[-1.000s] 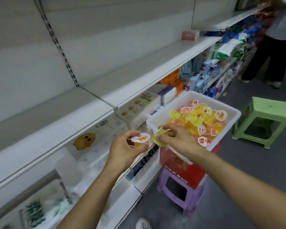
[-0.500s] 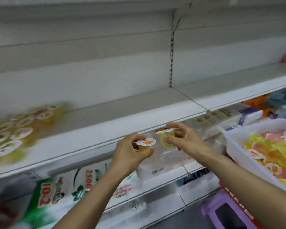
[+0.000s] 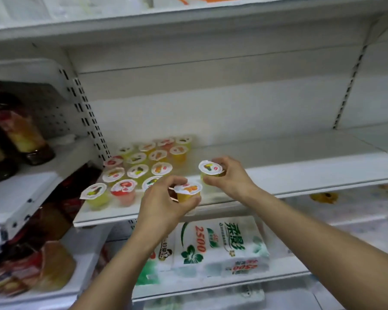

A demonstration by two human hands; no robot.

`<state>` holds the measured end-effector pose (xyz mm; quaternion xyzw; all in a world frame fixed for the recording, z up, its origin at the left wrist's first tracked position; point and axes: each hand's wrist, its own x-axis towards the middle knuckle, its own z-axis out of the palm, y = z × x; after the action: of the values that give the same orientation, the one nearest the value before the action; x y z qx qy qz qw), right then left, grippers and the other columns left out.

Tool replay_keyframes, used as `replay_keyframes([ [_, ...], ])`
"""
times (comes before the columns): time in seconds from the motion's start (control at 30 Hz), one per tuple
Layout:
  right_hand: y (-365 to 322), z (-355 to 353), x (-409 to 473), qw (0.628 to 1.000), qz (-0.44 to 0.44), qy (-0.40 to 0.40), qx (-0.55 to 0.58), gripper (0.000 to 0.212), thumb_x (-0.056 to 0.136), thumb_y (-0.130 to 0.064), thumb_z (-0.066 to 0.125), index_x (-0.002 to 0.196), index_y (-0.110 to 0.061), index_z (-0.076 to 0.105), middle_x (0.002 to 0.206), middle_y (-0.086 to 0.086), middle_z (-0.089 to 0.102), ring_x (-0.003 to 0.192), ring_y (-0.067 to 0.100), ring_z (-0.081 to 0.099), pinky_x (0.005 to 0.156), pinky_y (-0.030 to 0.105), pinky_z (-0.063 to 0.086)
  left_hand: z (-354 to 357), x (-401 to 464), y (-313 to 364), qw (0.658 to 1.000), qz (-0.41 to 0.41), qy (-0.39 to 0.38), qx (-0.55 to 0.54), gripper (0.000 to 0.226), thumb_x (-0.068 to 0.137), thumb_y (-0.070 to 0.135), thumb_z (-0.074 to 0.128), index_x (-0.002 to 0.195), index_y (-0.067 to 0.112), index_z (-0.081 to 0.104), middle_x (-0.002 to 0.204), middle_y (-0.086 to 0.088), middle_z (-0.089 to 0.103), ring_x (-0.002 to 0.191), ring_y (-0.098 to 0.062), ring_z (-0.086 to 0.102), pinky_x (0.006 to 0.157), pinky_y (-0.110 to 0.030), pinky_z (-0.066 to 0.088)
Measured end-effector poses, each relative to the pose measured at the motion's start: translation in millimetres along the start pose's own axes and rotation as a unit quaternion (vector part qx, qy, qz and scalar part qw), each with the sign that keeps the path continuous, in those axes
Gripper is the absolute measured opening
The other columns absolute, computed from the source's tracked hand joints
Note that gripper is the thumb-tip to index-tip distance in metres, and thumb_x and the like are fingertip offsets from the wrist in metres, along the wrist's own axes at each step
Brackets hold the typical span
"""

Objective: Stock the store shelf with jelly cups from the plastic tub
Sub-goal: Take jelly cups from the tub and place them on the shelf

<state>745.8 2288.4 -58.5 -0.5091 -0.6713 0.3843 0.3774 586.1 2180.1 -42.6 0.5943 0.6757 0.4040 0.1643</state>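
Note:
My left hand (image 3: 164, 202) grips an orange jelly cup (image 3: 188, 192) upright, just above the front edge of the white shelf (image 3: 289, 175). My right hand (image 3: 231, 175) holds a yellow jelly cup (image 3: 211, 170) a little higher and to the right, over the shelf. Several jelly cups (image 3: 139, 168) with white fruit-print lids stand in rows on the left part of the shelf, right beside my left hand. The plastic tub is out of view.
The shelf stretches bare to the right of the cups. A slotted upright (image 3: 87, 117) bounds the rows on the left. Dark bottles (image 3: 20, 135) stand on the neighbouring shelf. White tissue packs (image 3: 220, 245) lie on the shelf below. Another shelf (image 3: 188, 25) hangs overhead.
My view has swung left from the tub to the shelf. Both hands have carried their cups along, up to the rows of cups.

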Motion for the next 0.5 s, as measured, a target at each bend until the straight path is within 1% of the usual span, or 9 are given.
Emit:
replay_keyframes([
  [0.07,-6.9,23.3,16.5,0.999,-0.012,0.004,-0.045,0.057,0.073,-0.021,0.081,0.122,-0.016,0.054,0.113,0.001,0.063,0.100,0.016,0.061,0.087,0.028,0.050,-13.9,3.7,-9.8,1.000,0.007,0.008,0.008,0.043,0.067,0.040,0.083,0.104,0.037,0.063,0.098,0.020,0.063,0.082,0.003,0.060,0.076,-0.026,0.054],
  [0.13,-9.5,41.7,31.2,0.996,-0.016,0.005,-0.093,0.059,0.073,-0.023,0.080,0.124,-0.014,0.052,0.118,0.003,0.062,0.102,0.019,0.060,0.084,0.028,0.049,-24.0,8.5,-17.6,1.000,0.016,0.016,0.019,0.052,0.066,0.037,0.084,0.112,0.037,0.061,0.105,0.018,0.061,0.089,0.000,0.059,0.080,-0.029,0.054],
  [0.23,-10.5,58.9,45.8,0.993,-0.006,-0.001,-0.121,0.057,0.076,-0.025,0.079,0.124,-0.013,0.051,0.120,0.005,0.062,0.104,0.023,0.060,0.086,0.032,0.051,-36.3,15.2,-26.3,0.999,0.022,0.029,0.030,0.060,0.065,0.034,0.083,0.120,0.037,0.059,0.111,0.014,0.056,0.098,-0.007,0.057,0.085,-0.035,0.053],
  [0.3,-11.5,65.7,53.1,0.993,-0.004,-0.001,-0.121,0.053,0.077,-0.024,0.078,0.122,-0.013,0.051,0.118,0.006,0.063,0.101,0.022,0.060,0.087,0.034,0.052,-43.4,18.8,-31.0,0.998,0.029,0.038,0.028,0.058,0.065,0.031,0.083,0.119,0.037,0.060,0.111,0.012,0.054,0.099,-0.009,0.056,0.085,-0.036,0.052],
  [0.4,-15.2,71.7,60.5,0.994,-0.005,-0.005,-0.111,0.052,0.078,-0.024,0.077,0.121,-0.012,0.051,0.117,0.005,0.063,0.101,0.023,0.061,0.087,0.033,0.052,-51.4,26.9,-35.0,0.998,0.031,0.042,0.027,0.051,0.066,0.030,0.082,0.109,0.044,0.057,0.111,0.013,0.054,0.098,-0.007,0.055,0.086,-0.033,0.051],
  [0.43,-16.3,73.0,62.1,0.994,-0.005,-0.006,-0.111,0.053,0.078,-0.025,0.077,0.121,-0.012,0.050,0.117,0.005,0.063,0.103,0.023,0.061,0.087,0.034,0.052,-52.9,30.7,-35.6,0.998,0.030,0.043,0.028,0.050,0.067,0.032,0.082,0.108,0.044,0.057,0.111,0.013,0.054,0.098,-0.007,0.055,0.085,-0.032,0.052],
  [0.5,-17.5,74.8,63.4,0.993,-0.008,-0.011,-0.114,0.057,0.077,-0.027,0.078,0.123,-0.013,0.047,0.120,0.006,0.062,0.106,0.024,0.061,0.090,0.036,0.052,-53.6,38.6,-35.7,0.998,0.026,0.047,0.036,0.052,0.067,0.036,0.082,0.114,0.036,0.061,0.113,0.012,0.056,0.098,-0.008,0.056,0.085,-0.033,0.052],
])
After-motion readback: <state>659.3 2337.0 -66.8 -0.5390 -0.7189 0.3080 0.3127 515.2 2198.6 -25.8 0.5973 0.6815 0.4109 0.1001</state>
